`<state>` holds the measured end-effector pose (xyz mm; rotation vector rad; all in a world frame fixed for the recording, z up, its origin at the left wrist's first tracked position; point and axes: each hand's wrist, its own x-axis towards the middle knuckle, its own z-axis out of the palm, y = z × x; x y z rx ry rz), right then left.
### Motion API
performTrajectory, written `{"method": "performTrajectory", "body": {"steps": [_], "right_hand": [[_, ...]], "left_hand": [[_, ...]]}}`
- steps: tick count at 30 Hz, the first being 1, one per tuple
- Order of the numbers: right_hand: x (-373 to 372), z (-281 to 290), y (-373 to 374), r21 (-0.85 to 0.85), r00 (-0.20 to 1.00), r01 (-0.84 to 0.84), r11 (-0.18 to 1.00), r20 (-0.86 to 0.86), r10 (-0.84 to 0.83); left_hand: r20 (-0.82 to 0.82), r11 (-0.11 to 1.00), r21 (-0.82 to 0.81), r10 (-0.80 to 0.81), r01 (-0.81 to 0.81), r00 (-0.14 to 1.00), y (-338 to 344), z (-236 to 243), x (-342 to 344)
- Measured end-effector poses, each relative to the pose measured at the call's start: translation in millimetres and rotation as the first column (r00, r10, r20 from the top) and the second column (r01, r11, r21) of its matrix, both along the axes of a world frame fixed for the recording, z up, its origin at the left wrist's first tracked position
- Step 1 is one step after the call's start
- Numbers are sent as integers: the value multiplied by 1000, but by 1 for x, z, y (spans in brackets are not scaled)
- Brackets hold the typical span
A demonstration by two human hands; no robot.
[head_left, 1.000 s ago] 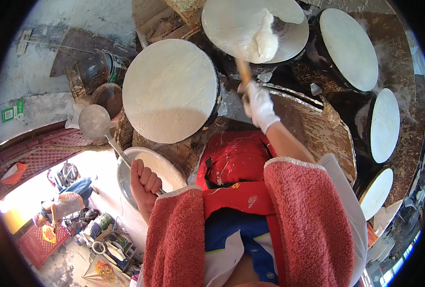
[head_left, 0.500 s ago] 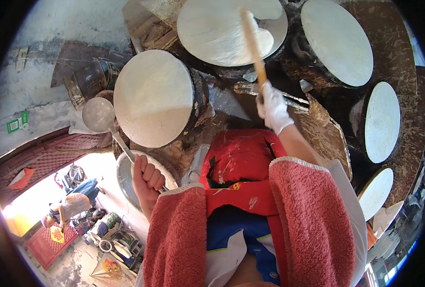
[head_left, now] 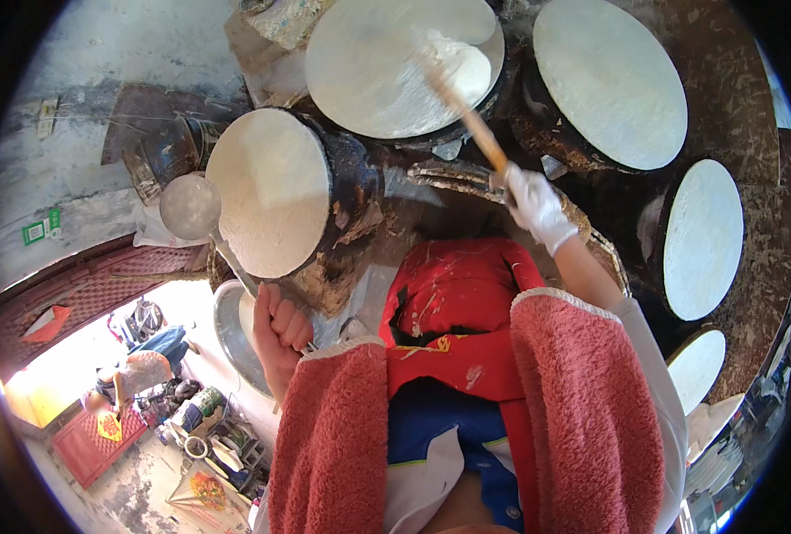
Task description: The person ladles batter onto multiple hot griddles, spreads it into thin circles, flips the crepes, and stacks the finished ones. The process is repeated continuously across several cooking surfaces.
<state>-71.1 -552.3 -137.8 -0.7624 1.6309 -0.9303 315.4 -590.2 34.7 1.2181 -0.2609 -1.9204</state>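
My bare left hand (head_left: 282,331) is wrapped round the handle of a metal ladle (head_left: 191,207). The ladle's round bowl hangs beside the left griddle (head_left: 271,196), which is coated with pale batter. In a white glove, my right hand (head_left: 538,209) grips a wooden spreader (head_left: 476,129), its far end blurred. That end meets a thick white heap of batter (head_left: 467,73) on the far middle griddle (head_left: 360,76). A thin white layer covers most of this griddle around the heap.
More batter-coated round griddles stand at the far right (head_left: 609,84), right (head_left: 702,240) and near right (head_left: 698,369). Below the ladle is a bucket (head_left: 228,329). Tongs-like crusted bars (head_left: 453,175) lie beneath my right wrist. Another person (head_left: 146,369) bends beyond a doorway at lower left.
My right hand has moved slightly right and nearer, and the spreader now slants more to the left. The batter heap looks more bunched. My left hand still holds the ladle; the view has shifted a little.
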Motion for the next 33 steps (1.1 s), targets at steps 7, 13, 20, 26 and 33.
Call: {"method": "performTrajectory", "body": {"steps": [7, 13, 20, 26, 33], "right_hand": [[-81, -32, 20, 86, 990, -16, 996, -137, 28], [-70, -41, -81, 129, 979, 147, 981, -158, -126], [-51, -18, -24, 257, 932, 263, 930, -318, -175], [0, -8, -44, 187, 895, 160, 969, -441, -63], [-18, 19, -79, 120, 743, 376, 919, -632, -221]], "left_hand": [[-32, 1000, 11, 28, -28, 999, 16, 5, -36], [85, 993, 44, 106, -110, 991, 20, 18, -61], [190, 974, 32, -228, 226, 955, -25, -11, -70], [-190, 749, 343, -536, 567, 823, -95, -62, -126], [-234, 752, 115, -614, 649, 754, -154, -79, -159]]}}
